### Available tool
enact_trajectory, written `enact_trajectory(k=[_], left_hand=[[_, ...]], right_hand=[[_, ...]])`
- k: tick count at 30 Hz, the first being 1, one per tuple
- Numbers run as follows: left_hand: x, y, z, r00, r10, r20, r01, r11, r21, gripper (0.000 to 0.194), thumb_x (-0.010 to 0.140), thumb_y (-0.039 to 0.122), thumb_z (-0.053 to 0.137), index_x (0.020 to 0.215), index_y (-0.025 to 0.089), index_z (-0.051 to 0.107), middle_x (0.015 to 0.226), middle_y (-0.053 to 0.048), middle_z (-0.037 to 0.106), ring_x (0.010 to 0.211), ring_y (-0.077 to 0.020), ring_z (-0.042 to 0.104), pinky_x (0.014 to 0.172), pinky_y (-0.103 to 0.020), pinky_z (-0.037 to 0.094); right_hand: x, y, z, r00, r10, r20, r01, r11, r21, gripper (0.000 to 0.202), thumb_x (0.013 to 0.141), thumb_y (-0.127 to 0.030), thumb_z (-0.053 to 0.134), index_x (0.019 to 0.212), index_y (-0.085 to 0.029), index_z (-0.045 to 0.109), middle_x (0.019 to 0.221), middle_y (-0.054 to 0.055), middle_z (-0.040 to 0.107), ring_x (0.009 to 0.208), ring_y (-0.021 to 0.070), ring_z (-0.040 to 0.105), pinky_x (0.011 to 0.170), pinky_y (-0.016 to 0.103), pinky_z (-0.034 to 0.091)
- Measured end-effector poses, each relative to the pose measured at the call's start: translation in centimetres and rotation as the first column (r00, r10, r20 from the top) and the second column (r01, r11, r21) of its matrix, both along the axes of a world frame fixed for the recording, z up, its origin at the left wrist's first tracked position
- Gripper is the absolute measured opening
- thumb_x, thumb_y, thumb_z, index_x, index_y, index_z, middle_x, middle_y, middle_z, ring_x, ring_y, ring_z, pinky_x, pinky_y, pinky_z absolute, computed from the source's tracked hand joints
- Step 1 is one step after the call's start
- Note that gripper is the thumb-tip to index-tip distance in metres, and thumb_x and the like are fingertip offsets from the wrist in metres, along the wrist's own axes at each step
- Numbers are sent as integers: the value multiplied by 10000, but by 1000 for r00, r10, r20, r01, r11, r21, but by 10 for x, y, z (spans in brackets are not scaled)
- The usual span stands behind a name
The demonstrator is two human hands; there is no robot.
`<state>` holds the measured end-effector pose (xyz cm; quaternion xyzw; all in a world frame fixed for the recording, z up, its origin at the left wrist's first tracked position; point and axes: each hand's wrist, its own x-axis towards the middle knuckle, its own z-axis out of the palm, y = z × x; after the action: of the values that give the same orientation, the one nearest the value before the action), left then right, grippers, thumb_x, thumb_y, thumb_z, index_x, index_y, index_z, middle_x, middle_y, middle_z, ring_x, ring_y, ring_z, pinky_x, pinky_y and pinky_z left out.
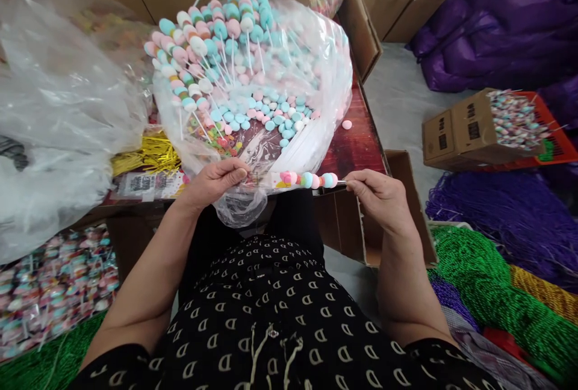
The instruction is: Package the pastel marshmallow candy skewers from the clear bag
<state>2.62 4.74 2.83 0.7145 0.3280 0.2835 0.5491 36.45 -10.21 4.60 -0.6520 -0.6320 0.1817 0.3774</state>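
Between the left fingers and right fingers, the candy stick is mainly pink and pale blue. Beyond them, the candy skewers are blue, pink and white. Nearer than the fingers, the black shirt carries cream D-shaped marks.

Black top, pale D-shaped print, short sleeves; pale cords; black trousers; bare hands.
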Motion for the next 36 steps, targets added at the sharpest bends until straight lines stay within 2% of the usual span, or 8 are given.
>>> enact_trajectory(k=[3,6,12,18,24,27,31,36], left_hand=[[-2,-1,17,992,-64,-109,81,984,156,355,937,497,668,817,171,740,723,-18,666,671,-145,581,670,-260,483],[-3,-3,23,983,-72,-171,115,961,253,341,967,479,629,849,180,743,745,-20,693,678,-146,608,684,-256,493],[-6,-7,13,986,-32,-165,75,961,264,266,955,422,653,907,181,754,822,-31,742,757,-159,658,714,-255,507],[-6,-3,10,984,58,-169,-4,953,304,206,942,365,660,907,195,772,810,-26,731,764,-170,646,736,-283,490],[-2,-1,9,993,5,-119,30,957,289,182,908,391,714,887,241,816,789,-30,704,740,-182,625,713,-295,460],[-2,-2,8,988,44,-150,7,948,319,156,899,370,719,898,248,817,830,-31,693,781,-190,625,748,-300,469],[-1,-4,8,975,101,-199,-11,913,408,152,921,307,672,935,242,808,870,-33,674,830,-190,627,780,-300,482],[0,-8,11,978,114,-176,-29,905,424,145,931,290,654,941,241,790,918,-40,678,890,-197,639,813,-313,505]], right_hand=[[0,-1,-7,1000,1,-30,-2,999,-32,176,940,-304,639,822,-233,749,756,7,753,685,168,680,655,287,513],[-3,-3,-14,998,-26,-52,23,998,-50,175,938,-319,638,822,-229,735,742,5,735,679,167,662,655,291,500],[-11,-3,-23,995,-24,-102,15,995,-96,168,917,-340,647,806,-222,692,759,11,725,692,167,645,670,295,494],[-11,-1,-23,995,-15,-97,3,992,-127,150,905,-330,657,813,-220,700,792,16,744,721,168,658,692,297,499],[-12,1,-24,995,-3,-105,-7,996,-94,148,912,-323,665,814,-224,716,791,15,749,719,172,665,694,302,516],[-12,1,-24,993,37,-113,-46,996,-75,150,915,-337,688,814,-235,731,787,16,747,728,181,669,712,316,532],[-13,0,-26,993,-18,-118,16,1000,-21,179,940,-356,678,811,-239,720,781,17,722,732,180,658,704,315,525],[-16,2,-32,992,-9,-128,11,1000,19,163,967,-373,665,935,-248,765,863,26,739,790,183,677,729,317,534]])
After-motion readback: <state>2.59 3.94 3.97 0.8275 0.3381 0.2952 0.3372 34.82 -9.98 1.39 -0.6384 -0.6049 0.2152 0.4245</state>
